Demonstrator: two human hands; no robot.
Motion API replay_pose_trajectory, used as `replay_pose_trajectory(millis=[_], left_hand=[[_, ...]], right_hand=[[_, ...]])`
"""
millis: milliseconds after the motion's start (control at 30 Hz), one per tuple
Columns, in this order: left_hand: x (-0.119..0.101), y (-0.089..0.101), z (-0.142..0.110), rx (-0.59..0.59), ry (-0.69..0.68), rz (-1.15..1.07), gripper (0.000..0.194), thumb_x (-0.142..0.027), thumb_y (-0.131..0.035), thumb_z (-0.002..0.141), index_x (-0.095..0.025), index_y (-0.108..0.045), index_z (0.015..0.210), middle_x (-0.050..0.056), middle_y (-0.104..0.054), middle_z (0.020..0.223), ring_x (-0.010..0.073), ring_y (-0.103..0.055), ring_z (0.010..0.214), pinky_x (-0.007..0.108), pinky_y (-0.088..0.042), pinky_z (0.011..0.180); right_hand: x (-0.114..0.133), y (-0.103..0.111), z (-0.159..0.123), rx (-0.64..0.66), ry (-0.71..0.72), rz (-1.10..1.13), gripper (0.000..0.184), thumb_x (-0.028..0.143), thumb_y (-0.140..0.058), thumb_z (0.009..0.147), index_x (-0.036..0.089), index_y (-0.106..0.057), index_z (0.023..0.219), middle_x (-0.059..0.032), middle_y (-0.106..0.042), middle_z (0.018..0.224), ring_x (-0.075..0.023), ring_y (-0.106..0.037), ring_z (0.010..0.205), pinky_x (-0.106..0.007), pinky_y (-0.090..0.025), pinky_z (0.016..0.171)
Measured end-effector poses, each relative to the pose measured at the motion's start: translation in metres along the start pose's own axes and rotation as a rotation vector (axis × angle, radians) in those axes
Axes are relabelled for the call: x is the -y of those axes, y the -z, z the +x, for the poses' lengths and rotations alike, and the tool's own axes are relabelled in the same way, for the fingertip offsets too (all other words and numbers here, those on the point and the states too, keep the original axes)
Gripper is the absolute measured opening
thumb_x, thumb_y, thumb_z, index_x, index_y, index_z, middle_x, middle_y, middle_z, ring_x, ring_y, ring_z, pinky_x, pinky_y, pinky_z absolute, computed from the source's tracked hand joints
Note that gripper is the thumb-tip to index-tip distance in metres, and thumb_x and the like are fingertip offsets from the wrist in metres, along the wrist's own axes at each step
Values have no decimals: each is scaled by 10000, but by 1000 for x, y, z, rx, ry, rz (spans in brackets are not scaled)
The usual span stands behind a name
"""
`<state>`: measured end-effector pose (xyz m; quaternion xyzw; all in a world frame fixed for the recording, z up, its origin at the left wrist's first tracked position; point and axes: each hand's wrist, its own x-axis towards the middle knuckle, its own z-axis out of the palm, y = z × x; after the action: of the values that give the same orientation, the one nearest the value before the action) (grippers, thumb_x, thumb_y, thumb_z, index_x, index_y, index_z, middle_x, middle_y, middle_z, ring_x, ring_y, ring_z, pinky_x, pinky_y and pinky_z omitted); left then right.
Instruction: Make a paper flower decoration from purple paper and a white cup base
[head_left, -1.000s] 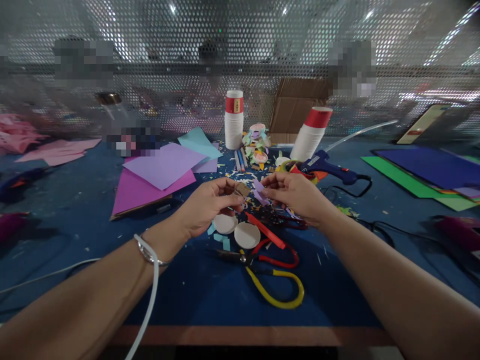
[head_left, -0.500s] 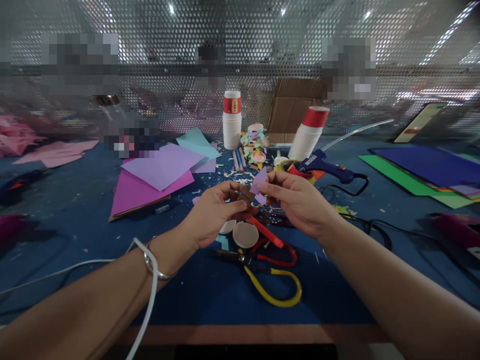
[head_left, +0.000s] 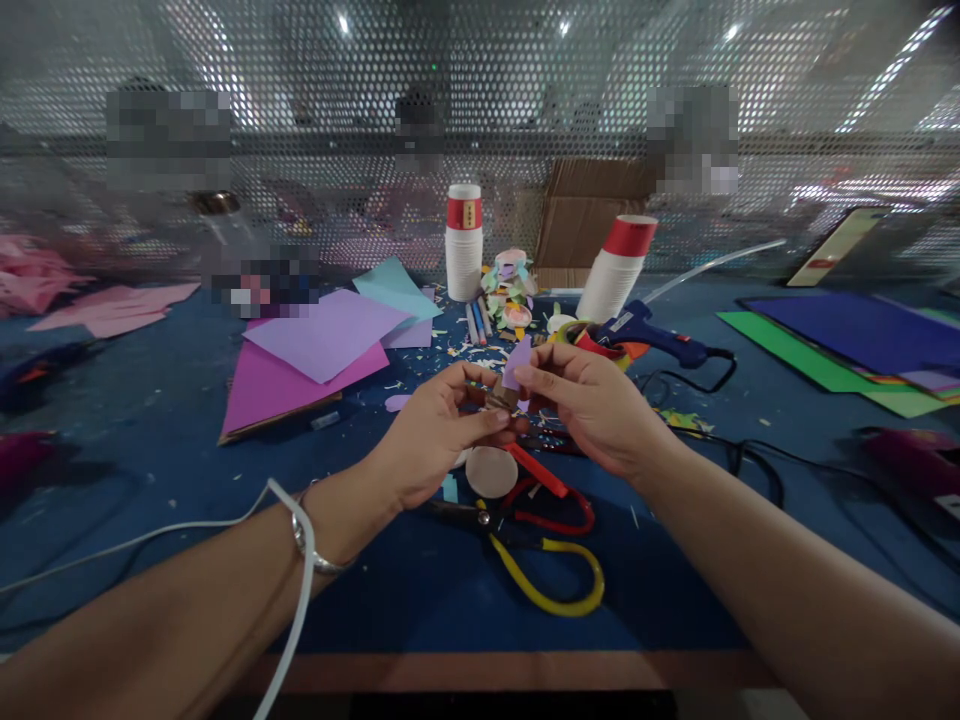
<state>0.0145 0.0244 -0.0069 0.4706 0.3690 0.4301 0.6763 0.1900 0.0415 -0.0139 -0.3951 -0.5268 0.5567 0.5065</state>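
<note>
Between thumb and fingers, my left hand (head_left: 435,430) pinches a small brown piece of cardboard (head_left: 504,394). My right hand (head_left: 589,400) is closed on a purple paper piece (head_left: 517,362), held upright against or just behind the cardboard; whether they touch I cannot tell. Below the hands lie a white paper disc (head_left: 492,472), a bit of light blue paper (head_left: 450,488) and a red strip-like thing (head_left: 538,470). Nearest me are scissors (head_left: 546,560) with one yellow and one red handle. My left fingers partly cover a second disc.
Two stacks of paper cups, one upright (head_left: 464,250) and one leaning (head_left: 619,265), stand at the back. A blue glue gun (head_left: 652,332) rests at right, its cable trailing. Purple paper (head_left: 326,330) lies left, green sheets (head_left: 795,355) right. A perforated metal screen (head_left: 495,90) rises behind.
My hands have come together, bringing the purple paper up to the cardboard. The left hand moved right and now covers more of the discs. In the last half second there is little movement.
</note>
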Motion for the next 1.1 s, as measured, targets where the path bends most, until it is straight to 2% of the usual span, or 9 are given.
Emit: replay_pose_trajectory(millis=[333,567,733,967,1100], left_hand=[[4,-5,-1,-20,0,-66,381,-121,-846,677,-176,-567,930,-13,-693,830,153,-742,778,264,-587,752],[4,-8,-3,-25,27,-142,343,-76,-809,694,-171,-567,917,-24,-684,811,130,-737,764,229,-582,732],[3,-9,-4,-54,56,-178,346,-83,-821,691,-172,-572,914,-29,-685,789,143,-746,798,236,-583,767],[6,-11,-5,-29,-42,-113,329,-106,-803,720,-177,-558,929,-28,-694,823,149,-747,785,294,-587,817],[7,-12,-5,-61,-67,-64,325,-122,-795,727,-179,-552,936,-25,-686,851,163,-747,804,328,-579,844]], right_hand=[[2,-3,-2,-31,15,1,343,418,-840,703,195,-593,787,25,-590,775,-113,-543,729,-280,-474,715],[1,-3,-2,-33,33,-34,284,380,-806,744,197,-594,795,26,-591,769,-111,-545,715,-276,-476,694],[1,-3,-2,-46,55,-61,318,427,-815,733,201,-606,809,17,-607,781,-122,-563,732,-284,-485,705],[4,-4,-4,-50,80,-77,331,443,-823,728,196,-619,810,22,-598,774,-117,-556,720,-275,-476,699],[5,-5,-4,-57,96,-99,325,439,-818,729,199,-613,805,20,-594,784,-121,-555,730,-279,-478,704]])
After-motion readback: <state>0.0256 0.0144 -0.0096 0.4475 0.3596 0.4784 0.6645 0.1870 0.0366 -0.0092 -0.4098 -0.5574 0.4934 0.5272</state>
